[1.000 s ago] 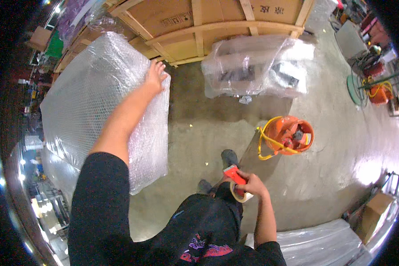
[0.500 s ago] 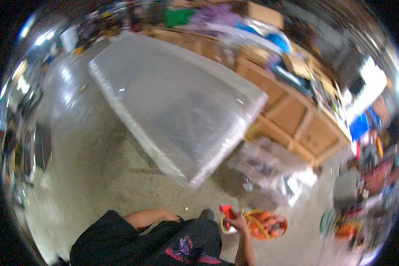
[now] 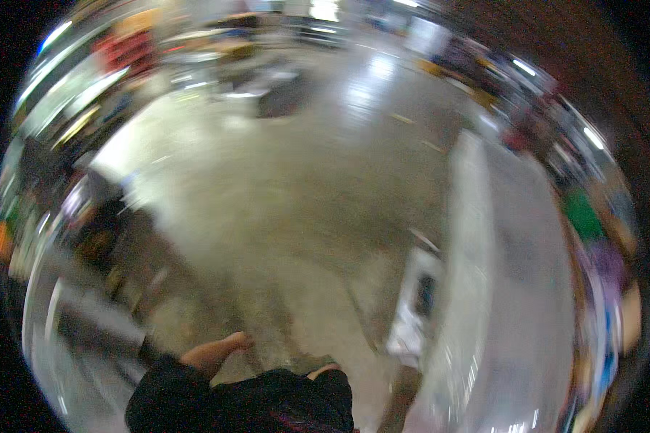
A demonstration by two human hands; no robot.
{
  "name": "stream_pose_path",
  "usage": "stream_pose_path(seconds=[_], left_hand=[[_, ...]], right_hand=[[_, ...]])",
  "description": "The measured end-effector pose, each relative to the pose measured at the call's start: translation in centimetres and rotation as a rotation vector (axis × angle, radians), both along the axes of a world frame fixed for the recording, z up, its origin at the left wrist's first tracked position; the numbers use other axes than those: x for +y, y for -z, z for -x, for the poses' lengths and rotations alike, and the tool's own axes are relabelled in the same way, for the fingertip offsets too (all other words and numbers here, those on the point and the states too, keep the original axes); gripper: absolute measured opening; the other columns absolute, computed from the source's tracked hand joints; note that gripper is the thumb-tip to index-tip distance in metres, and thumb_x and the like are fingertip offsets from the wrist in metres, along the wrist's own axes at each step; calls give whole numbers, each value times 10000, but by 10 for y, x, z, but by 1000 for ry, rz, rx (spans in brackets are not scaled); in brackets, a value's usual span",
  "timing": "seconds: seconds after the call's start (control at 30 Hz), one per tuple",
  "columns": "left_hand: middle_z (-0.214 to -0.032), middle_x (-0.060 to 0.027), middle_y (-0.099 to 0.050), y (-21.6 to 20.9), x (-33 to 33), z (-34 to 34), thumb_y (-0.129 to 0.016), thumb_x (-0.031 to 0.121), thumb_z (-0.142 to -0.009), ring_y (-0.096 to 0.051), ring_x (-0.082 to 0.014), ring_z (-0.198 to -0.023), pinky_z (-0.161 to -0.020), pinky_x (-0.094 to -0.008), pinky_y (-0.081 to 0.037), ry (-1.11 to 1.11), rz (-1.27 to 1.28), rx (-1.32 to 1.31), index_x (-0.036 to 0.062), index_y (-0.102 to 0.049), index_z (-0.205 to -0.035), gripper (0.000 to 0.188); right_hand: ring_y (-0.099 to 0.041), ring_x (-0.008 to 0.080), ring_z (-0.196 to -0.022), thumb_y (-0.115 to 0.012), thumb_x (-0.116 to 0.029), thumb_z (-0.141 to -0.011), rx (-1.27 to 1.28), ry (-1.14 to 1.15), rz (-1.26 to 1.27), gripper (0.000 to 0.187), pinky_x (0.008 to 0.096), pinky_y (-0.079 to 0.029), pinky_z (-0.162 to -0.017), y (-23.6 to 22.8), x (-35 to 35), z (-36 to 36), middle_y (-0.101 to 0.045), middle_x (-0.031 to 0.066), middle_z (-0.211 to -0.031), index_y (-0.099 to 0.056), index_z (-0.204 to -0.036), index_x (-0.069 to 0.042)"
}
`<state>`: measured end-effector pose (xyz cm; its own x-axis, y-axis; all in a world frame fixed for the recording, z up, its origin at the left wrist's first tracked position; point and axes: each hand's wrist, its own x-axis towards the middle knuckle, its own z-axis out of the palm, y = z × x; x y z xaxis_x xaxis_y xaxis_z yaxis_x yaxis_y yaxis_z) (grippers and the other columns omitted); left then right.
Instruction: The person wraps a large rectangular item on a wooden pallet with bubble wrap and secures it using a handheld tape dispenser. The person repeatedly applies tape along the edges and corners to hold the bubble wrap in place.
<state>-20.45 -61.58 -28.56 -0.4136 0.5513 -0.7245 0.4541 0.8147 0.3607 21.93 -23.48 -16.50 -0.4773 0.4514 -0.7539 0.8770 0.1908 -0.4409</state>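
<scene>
My left hand (image 3: pixel 237 341) is out in front of my dark shirt, over the concrete floor (image 3: pixel 282 187). Motion smears its fingers, and nothing shows clearly in it. My right forearm (image 3: pixel 397 398) rises from the lower edge, and my right hand (image 3: pixel 409 377) is dark and blurred at its end. Whether it holds anything is hidden. Just beyond that hand appears a white, shiny piece (image 3: pixel 409 321) with a dark patch. A large slab wrapped in clear plastic (image 3: pixel 516 289) stands along my right side.
Blurred goods line the right edge, including a green thing (image 3: pixel 583 214) and a purple bundle (image 3: pixel 605 268). A dark box-like thing (image 3: pixel 282 92) stands on the floor ahead. Red stacked shapes (image 3: pixel 126 52) are at the far left, and grey furniture-like shapes (image 3: pixel 94 317) are nearer.
My view has swung left, so the wrapped slab now lies at my right. The red tool seen in my right hand and the orange basket beside it no longer show.
</scene>
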Motion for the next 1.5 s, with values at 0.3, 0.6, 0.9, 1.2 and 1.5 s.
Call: stream_pose_path(seconds=[0.3,0.6,0.9,1.2,1.5], left_hand=[[-847,-151,-726,10,35,50,-590,508,-874,-688,-325,-805,-762,-461,-524,-933,-7,-108,61,-734,-990,483],[-1046,-177,-721,-39,134,191,-499,558,-915,-674,-361,-995,-902,-457,-516,-1335,-56,-274,131,-704,-1177,541],[-930,-130,-718,2,199,444,-593,471,-905,-680,-262,-783,-736,-386,-534,-1396,-294,-487,75,-691,-1104,453],[-857,-61,-663,-58,355,993,-575,355,-985,-626,-147,-701,-560,-276,-477,-859,-619,-343,45,-634,-997,316],[-1173,-117,-699,-165,775,1229,-528,451,-989,-698,-242,-906,-729,-373,-534,-457,-535,-535,103,-577,-1326,488]], right_hand=[[-684,301,-963,-689,-306,-814,252,-465,77,476,422,-550,-872,23,141,430,-705,168,-1078,-637,-1228,-76],[-681,263,-948,-686,-143,-850,391,-480,148,376,381,-554,-873,39,327,673,-708,149,-1065,-649,-1212,-49],[-698,318,-979,-764,-416,-720,526,-529,-286,778,395,-531,-850,-73,384,962,-712,172,-1086,-524,-1429,-205],[-705,326,-950,-775,-365,-740,576,-169,-185,897,400,-542,-821,-125,365,1081,-704,170,-1108,-383,-1531,-204],[-663,375,-952,-769,-366,-767,685,-27,-397,904,448,-541,-827,-110,526,1246,-643,172,-1214,-321,-1552,-335]])
